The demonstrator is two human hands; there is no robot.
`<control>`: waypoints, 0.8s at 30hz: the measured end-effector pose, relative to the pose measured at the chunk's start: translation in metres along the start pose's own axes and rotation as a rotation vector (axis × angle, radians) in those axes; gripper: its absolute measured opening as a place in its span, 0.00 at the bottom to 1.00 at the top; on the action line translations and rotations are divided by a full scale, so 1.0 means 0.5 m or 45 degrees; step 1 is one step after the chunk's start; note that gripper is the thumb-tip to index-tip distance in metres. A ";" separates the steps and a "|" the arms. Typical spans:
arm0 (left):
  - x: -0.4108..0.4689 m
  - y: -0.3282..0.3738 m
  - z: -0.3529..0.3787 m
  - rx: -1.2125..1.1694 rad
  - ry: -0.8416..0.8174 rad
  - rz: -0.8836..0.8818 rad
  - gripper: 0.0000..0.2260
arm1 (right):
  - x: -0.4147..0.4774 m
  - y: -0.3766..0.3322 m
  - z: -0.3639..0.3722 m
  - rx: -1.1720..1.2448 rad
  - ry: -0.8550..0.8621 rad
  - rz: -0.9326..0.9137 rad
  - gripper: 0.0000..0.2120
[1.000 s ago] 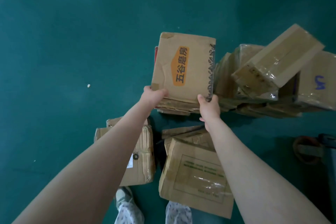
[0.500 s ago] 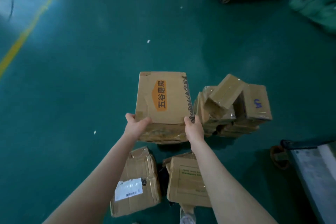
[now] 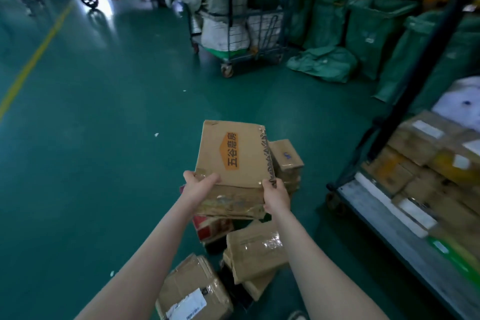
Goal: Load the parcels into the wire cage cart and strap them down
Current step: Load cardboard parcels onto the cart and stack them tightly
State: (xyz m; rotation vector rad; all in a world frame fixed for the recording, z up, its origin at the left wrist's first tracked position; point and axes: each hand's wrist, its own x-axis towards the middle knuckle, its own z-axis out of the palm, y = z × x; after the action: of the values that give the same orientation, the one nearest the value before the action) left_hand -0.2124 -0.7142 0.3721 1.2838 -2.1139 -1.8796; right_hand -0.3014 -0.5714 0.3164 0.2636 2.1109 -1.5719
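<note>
Both hands are clamped on the box: left hand curled round its near left corner, right hand on the near right one. I've got it up in the air over the loose parcels on the floor. The cart is just to the right, with cartons on it. Way back there's a wire cage full of sacks, with green bags beside it.
</note>
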 end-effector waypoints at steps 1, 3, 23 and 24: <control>-0.018 0.014 0.024 0.032 -0.049 0.028 0.32 | -0.013 0.001 -0.036 0.032 0.052 -0.002 0.20; -0.047 0.038 0.074 0.093 -0.149 0.091 0.28 | -0.035 0.003 -0.104 0.098 0.143 0.010 0.18; -0.399 0.127 0.790 0.474 -0.893 0.388 0.30 | -0.197 0.233 -0.888 0.473 0.886 0.198 0.17; -0.427 0.126 0.839 0.492 -0.922 0.412 0.30 | -0.204 0.256 -0.935 0.487 0.930 0.211 0.18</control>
State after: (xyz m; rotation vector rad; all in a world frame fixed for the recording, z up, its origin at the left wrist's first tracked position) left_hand -0.3260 -0.2550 0.4143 0.2121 -2.9033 -2.0405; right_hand -0.2839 -0.0783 0.3592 1.2752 2.1614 -1.9607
